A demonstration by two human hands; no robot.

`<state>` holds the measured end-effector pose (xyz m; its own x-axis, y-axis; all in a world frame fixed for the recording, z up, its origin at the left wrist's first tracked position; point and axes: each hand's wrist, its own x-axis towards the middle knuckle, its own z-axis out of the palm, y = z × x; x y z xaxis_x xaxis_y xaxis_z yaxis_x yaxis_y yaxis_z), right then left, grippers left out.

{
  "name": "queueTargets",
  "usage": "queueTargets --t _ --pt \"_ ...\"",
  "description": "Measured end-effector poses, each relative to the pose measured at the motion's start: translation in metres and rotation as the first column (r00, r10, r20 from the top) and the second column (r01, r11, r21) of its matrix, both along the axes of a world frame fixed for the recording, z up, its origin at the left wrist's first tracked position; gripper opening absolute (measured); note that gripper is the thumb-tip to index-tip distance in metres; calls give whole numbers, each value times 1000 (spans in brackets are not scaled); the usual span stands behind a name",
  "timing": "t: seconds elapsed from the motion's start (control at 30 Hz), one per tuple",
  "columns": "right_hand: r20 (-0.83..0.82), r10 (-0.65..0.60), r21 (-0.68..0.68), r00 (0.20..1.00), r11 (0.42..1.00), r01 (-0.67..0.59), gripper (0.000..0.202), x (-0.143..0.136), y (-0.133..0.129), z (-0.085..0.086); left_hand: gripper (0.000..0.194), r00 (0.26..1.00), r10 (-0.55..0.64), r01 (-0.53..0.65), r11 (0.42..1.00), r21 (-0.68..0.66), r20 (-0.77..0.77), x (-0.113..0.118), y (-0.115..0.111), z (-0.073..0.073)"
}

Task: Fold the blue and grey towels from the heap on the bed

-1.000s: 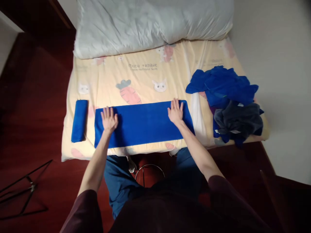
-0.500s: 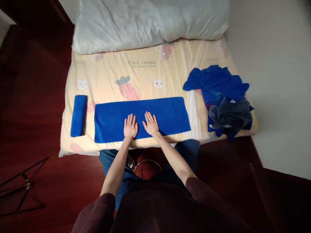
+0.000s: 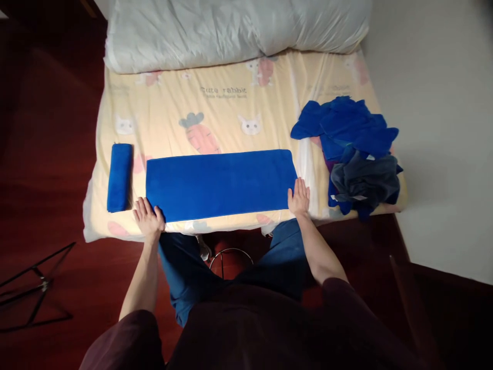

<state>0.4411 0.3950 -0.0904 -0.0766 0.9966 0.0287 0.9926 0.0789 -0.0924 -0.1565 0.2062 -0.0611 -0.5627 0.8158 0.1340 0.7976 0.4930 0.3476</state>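
Observation:
A blue towel (image 3: pixel 221 185) lies flat as a long rectangle along the front of the bed. At its near left corner rests my left hand (image 3: pixel 149 218), palm down with the fingers extended. My right hand (image 3: pixel 299 197) lies flat over the towel's near right corner, fingers stretched forward. Left of the towel is a blue rolled or folded cloth (image 3: pixel 119 177), a little beyond my left fingertips. On the right sits a loose heap of blue cloths (image 3: pixel 346 126), with a crumpled grey cloth (image 3: pixel 364 177) on its near side.
The bed sheet (image 3: pixel 215 115) is pale yellow with rabbit and carrot prints. Across the far side lies a thick whitish quilt (image 3: pixel 234 33). A pale wall (image 3: pixel 435 154) borders the bed's right side. Black stand legs (image 3: pixel 42 285) stand on the dark red floor (image 3: pixel 50 169) at left.
Both hands have moved apart from the middle of the towel, the left one to its near left corner and the right one to its near right corner. The towel still lies flat.

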Motion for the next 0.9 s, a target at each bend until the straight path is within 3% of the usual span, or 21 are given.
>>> queueTargets --t 0.13,0.27,0.33,0.4,0.53,0.6,0.67,0.73,0.9 --pt "6 -3 0 1000 1000 3 68 -8 4 0 70 1000 8 -8 1000 -24 8 2 7 3" --pt "-51 -17 -35 999 999 15 67 -22 -4 23 71 1000 4 -3 999 -40 18 19 -5 25" --pt "-140 6 42 990 999 -1 66 -30 -31 37 71 999 -47 47 998 -35 11 44 -33 35" --pt "-271 14 153 962 988 29 62 -36 -76 45 71 996 -86 87 995 -49 27 79 -78 36" --pt "-584 -31 202 811 962 182 50 -52 -180 42 74 959 155 -110 975 -195 238 141 -174 23" --pt "-702 -84 133 707 960 246 47 -69 -218 37 81 914 251 -170 950 -262 318 155 -202 20" --pt "-792 -148 0 593 970 243 49 -94 -242 32 87 900 270 -173 942 -288 343 157 -208 22" --pt "-858 -191 -136 476 980 148 53 -124 -254 28 87 908 248 -150 945 -290 338 150 -200 25" --pt "-944 -192 -230 267 966 -119 65 -192 -248 31 88 919 234 -133 942 -309 318 129 -171 26"
